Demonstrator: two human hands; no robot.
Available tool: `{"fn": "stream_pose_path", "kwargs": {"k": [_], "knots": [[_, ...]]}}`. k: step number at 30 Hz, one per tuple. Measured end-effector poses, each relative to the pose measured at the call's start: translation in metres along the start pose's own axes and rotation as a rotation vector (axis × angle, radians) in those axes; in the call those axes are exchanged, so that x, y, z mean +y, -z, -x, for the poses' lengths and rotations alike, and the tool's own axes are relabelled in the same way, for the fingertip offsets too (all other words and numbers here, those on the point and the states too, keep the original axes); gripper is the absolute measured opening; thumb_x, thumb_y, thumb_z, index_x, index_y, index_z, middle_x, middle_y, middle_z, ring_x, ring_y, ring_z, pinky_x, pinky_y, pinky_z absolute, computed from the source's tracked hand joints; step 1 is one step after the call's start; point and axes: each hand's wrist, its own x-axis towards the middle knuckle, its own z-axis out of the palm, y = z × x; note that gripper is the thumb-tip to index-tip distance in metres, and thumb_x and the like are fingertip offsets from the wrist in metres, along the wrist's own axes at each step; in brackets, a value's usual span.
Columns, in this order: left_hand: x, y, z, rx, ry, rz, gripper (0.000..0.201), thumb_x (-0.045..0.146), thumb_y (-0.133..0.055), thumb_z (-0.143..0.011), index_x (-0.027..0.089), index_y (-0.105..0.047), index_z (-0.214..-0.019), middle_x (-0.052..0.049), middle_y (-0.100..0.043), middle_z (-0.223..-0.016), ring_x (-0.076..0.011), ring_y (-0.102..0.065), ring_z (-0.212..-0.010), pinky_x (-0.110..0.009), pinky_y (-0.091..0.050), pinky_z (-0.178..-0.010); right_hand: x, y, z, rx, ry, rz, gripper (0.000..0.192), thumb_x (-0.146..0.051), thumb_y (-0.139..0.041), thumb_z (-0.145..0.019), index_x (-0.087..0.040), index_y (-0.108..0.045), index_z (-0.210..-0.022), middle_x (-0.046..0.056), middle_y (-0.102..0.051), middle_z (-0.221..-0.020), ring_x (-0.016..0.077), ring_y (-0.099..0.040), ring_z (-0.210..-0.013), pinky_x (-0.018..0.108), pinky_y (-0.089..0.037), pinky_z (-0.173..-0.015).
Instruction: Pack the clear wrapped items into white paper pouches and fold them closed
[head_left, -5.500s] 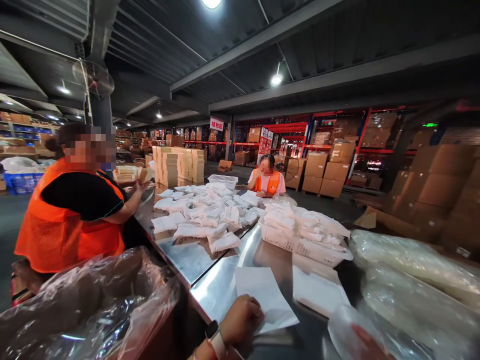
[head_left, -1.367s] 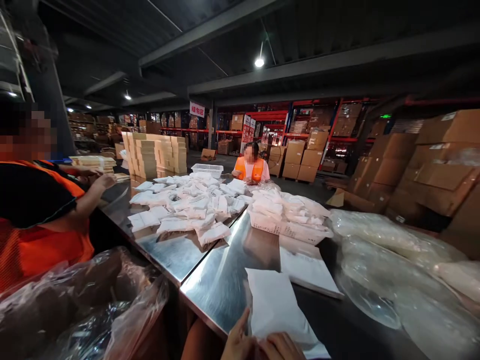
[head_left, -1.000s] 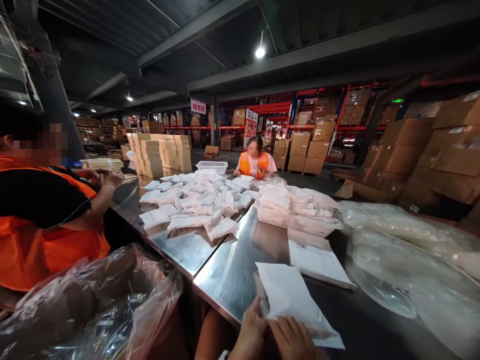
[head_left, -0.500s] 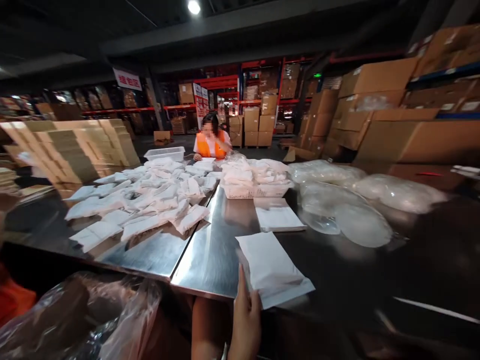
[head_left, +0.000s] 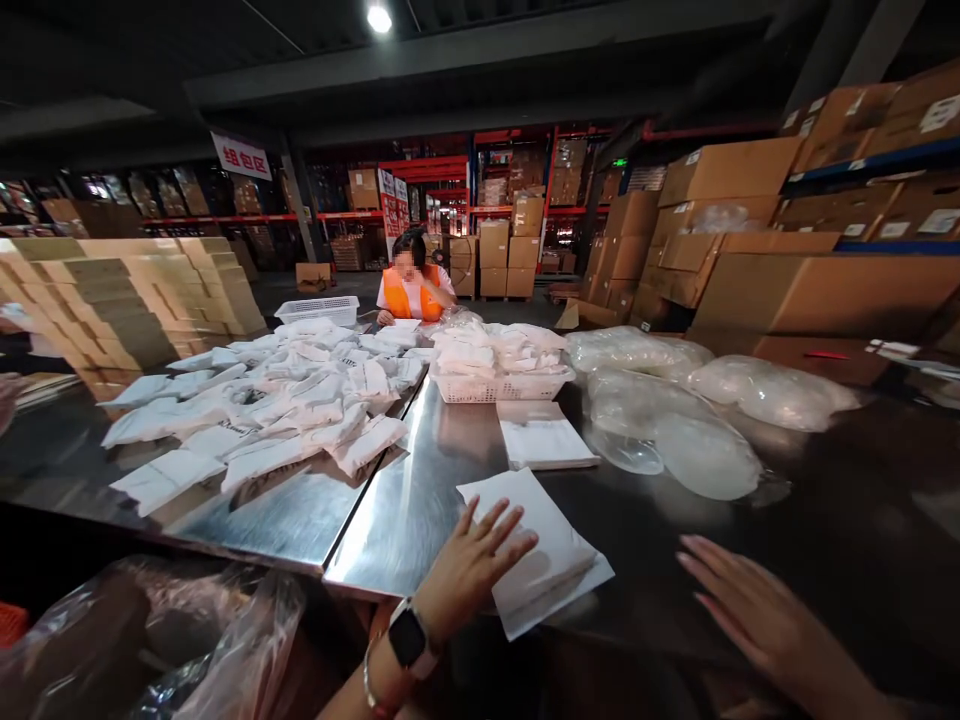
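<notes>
A white pouch point(head_left: 534, 558) is laid flat at the near edge of the steel table point(head_left: 405, 510), its long axis running from the near edge away toward the far left, with the near right corner just overhanging the edge. The left hand point(head_left: 471, 566) is pressed on the pouch's near left part, palm down with the fingers spread and flat; nothing is gripped. A dark watch point(head_left: 409, 636) and a thin bracelet are worn on that wrist. The right hand point(head_left: 750, 610) is held open over the dark tabletop well to the right of the pouch, fingers extended toward it and touching nothing that can be made out. The left hand is therefore the nearer one, already on the pouch, which lies to the left of the right hand.

Beyond the pouch a small stack of flat white bags point(head_left: 544, 441) is set, and behind it a white basket point(head_left: 501, 382) heaped with filled pouches. A wide spread of similar pouches point(head_left: 285, 400) covers the table's left half. Clear plastic bundles point(head_left: 675, 420) are piled along the right side. At the far end a person in an orange vest point(head_left: 410, 290) is seated.

The right forearm is cut off by the lower edge of the view. What fills the pouch is not visible, and the crumpled plastic point(head_left: 150, 650) at the near left corner hides what is under it.
</notes>
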Motion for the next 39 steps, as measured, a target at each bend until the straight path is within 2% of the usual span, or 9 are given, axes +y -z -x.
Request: {"fn": "stream_pose_path", "kwargs": {"k": [3,7,11,14,17,20,31,35,39], "knots": [[-0.002,-0.02,-0.018,-0.039,-0.211,0.16,0.04,0.023,-0.046,-0.097,0.029,-0.046,-0.137,-0.001,-0.047,-0.146,-0.0185,-0.033,-0.14,-0.046,-0.02,-0.118,-0.012,-0.043,-0.059,0.002,0.416,-0.009,0.044,-0.012,-0.047,-0.092,-0.024,-0.053,-0.133,0.005,-0.06,-0.131,0.0173,-0.05,-0.127,0.033,-0.045,-0.102],[0.002,-0.022,-0.019,0.031,-0.041,0.464,0.031,0.021,-0.044,-0.097,0.024,-0.058,-0.125,-0.003,-0.064,-0.126,-0.0149,-0.052,-0.125,-0.038,-0.025,-0.117,-0.037,-0.075,-0.109,0.005,0.544,-0.257,0.047,-0.018,-0.041,-0.095,-0.021,-0.044,-0.142,0.009,-0.056,-0.135,0.0197,-0.045,-0.131,0.035,-0.044,-0.104],[0.009,0.018,-0.024,0.163,0.266,0.787,0.026,0.027,-0.048,-0.094,0.02,-0.068,-0.11,-0.006,-0.073,-0.104,-0.0183,-0.067,-0.096,-0.03,-0.048,-0.093,-0.06,-0.059,-0.114,-0.035,0.294,-0.681,0.045,-0.043,-0.035,-0.098,-0.022,-0.055,-0.133,0.011,-0.063,-0.126,0.0238,-0.057,-0.119,0.039,-0.048,-0.099],[0.009,0.046,-0.038,0.214,0.493,0.882,0.041,0.038,-0.039,-0.098,0.016,-0.07,-0.083,-0.004,-0.07,-0.077,-0.0154,-0.063,-0.069,-0.024,-0.047,-0.065,-0.071,-0.034,-0.127,-0.134,-0.155,-0.856,0.058,-0.056,-0.029,-0.097,-0.02,-0.073,-0.087,0.007,-0.072,-0.08,0.0207,-0.068,-0.073,0.031,-0.057,-0.067],[-0.001,0.055,-0.057,0.239,0.608,0.948,0.057,0.052,-0.032,-0.098,0.013,-0.066,-0.071,-0.002,-0.061,-0.065,-0.013,-0.052,-0.061,-0.023,-0.041,-0.057,-0.074,-0.015,-0.156,-0.202,-0.478,-0.941,0.064,-0.07,-0.038,-0.087,-0.018,-0.067,-0.065,0.004,-0.065,-0.06,0.0188,-0.059,-0.056,0.029,-0.051,-0.052],[-0.009,0.05,-0.068,0.263,0.595,1.05,0.061,0.06,-0.032,-0.095,0.013,-0.066,-0.077,-0.002,-0.06,-0.07,-0.014,-0.049,-0.065,-0.023,-0.04,-0.058,-0.069,-0.009,-0.173,-0.104,-0.528,-0.971,0.061,-0.072,-0.041,-0.084,-0.019,-0.067,-0.068,0.005,-0.065,-0.066,0.0205,-0.06,-0.062,0.03,-0.052,-0.059],[0.044,-0.015,0.001,0.083,0.553,1.093,0.066,0.063,-0.024,-0.095,0.015,-0.061,-0.071,-0.003,-0.057,-0.065,-0.0124,-0.048,-0.059,-0.023,-0.037,-0.057,-0.09,-0.04,-0.051,0.039,-0.009,-0.579,0.043,-0.044,-0.033,-0.1,-0.023,-0.069,-0.088,0.002,-0.072,-0.076,0.0144,-0.068,-0.067,0.023,-0.054,-0.064],[0.047,-0.008,0.002,0.084,0.42,1.04,0.06,0.057,-0.024,-0.097,0.018,-0.069,-0.089,-0.01,-0.071,-0.089,-0.0205,-0.065,-0.085,-0.03,-0.048,-0.08,-0.098,-0.043,-0.058,0.164,0.205,-0.576,0.02,-0.025,-0.045,-0.097,-0.021,-0.064,-0.095,0.005,-0.073,-0.101,0.0189,-0.068,-0.097,0.032,-0.051,-0.093],[0.033,0.0,-0.011,0.011,0.156,0.831,0.047,0.055,-0.053,-0.082,0.02,-0.065,-0.111,-0.012,-0.056,-0.136,-0.03,-0.049,-0.126,-0.044,-0.024,-0.114,-0.101,-0.049,-0.078,0.016,0.191,-0.722,0.024,-0.025,-0.041,-0.097,-0.021,-0.064,-0.091,0.003,-0.074,-0.088,0.0147,-0.07,-0.082,0.024,-0.053,-0.087]]}}
